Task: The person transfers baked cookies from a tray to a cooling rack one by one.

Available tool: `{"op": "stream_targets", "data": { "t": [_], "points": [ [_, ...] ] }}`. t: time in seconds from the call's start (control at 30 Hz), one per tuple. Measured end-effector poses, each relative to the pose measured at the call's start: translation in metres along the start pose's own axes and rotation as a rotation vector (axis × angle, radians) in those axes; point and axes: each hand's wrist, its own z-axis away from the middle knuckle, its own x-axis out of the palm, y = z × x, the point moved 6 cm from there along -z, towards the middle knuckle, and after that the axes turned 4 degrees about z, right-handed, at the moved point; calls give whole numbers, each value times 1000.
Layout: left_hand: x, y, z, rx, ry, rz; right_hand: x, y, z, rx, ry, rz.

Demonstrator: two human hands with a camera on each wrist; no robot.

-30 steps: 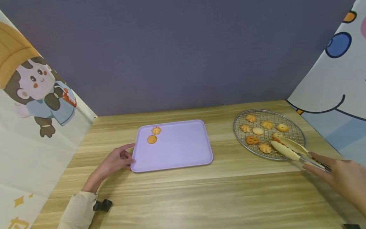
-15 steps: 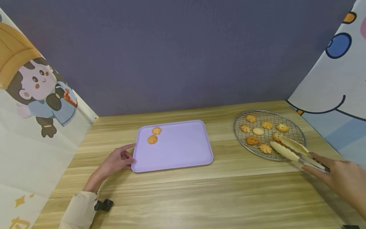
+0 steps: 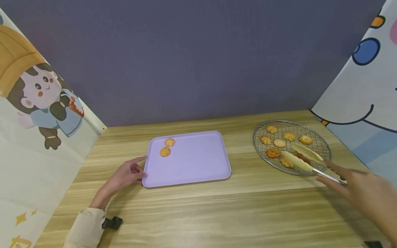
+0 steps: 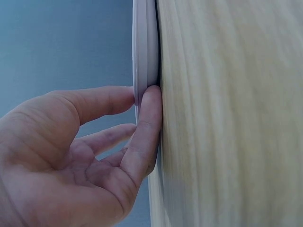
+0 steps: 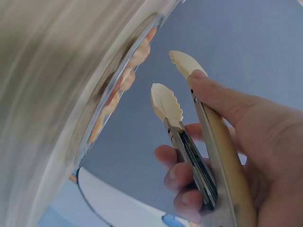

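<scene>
On the left, my left hand [image 3: 125, 175] pinches the rim of a lilac tray [image 3: 192, 158]; the left wrist view shows thumb and finger on the tray's edge [image 4: 146, 47]. A flower-shaped cookie [image 3: 169, 142] and a round cookie [image 3: 165, 152] lie near its upper left corner. My right hand [image 3: 363, 193] holds metal tongs [image 5: 220, 161] with cream tips. Those tips stand apart above a round wire rack [image 3: 258, 150], with nothing gripped between them. Beneath them a reddish-brown cookie [image 3: 303, 158] partly shows, and a flower-shaped cookie [image 3: 286, 162] is partly covered.
More cookies lie on the rack, among them a pretzel-shaped one [image 3: 273, 153], a pale oval one [image 3: 280, 143] and a ring-shaped one [image 3: 306, 139]. A wooden table [image 3: 198, 213] bears everything. A dark wall [image 3: 198, 62] stands behind, with printed panels at both sides.
The tongs have lifted and shifted left over the rack, away from the cookie they were at, and their tips have spread wider. My left hand and the tray have stayed put.
</scene>
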Motion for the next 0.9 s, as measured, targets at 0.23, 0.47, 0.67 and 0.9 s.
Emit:
{"op": "stream_targets", "data": {
  "t": [0.23,0.47,0.67,0.9],
  "points": [
    [0,-1,0,0,3,0,-7,-24,-12,-80,-13,37],
    [0,-1,0,7,1,5,-17,-60,-32,-213,88,-24],
    [-2,-2,0,-2,12,-7,-25,-100,-50,-397,231,-28],
    [-1,-2,-1,-1,13,-10,-19,-152,-77,-559,292,-89]
  ]
}}
